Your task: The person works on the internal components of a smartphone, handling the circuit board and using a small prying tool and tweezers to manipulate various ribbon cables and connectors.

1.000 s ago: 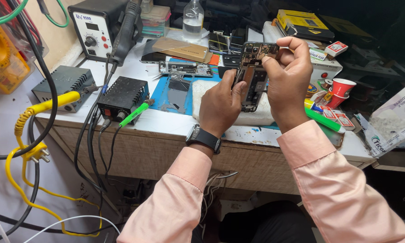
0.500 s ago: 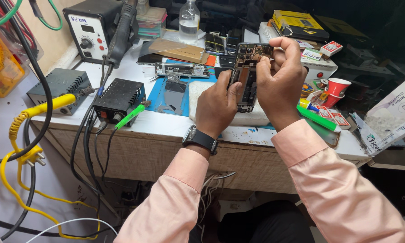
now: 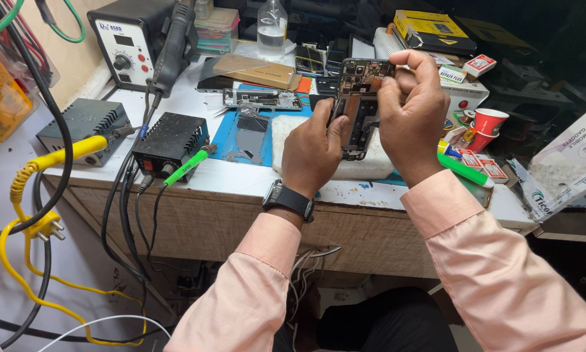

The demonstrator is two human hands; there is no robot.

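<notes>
An opened phone body [image 3: 356, 104] with its inner parts exposed is held upright above the bench. My left hand [image 3: 312, 153], with a black watch at the wrist, grips its lower left side. My right hand [image 3: 413, 114] pinches at the phone's upper right part, fingers curled; whether a small tool is in them I cannot tell. Both arms wear pink sleeves. Below the phone lies a white foam pad [image 3: 286, 133] on a blue mat [image 3: 222, 140].
Another phone frame [image 3: 260, 99] lies on the mat. A hot-air station [image 3: 133, 39], a black box with a green plug [image 3: 170, 142] and a grey box [image 3: 84, 124] stand left. Yellow cable [image 3: 26, 215] hangs off the edge. A red cup [image 3: 485, 124], a green pen [image 3: 466, 171] and boxes sit right.
Both hands with the phone have stayed raised over the pad; my right hand's fingers have shifted slightly on the phone's top. The view has drifted a little.
</notes>
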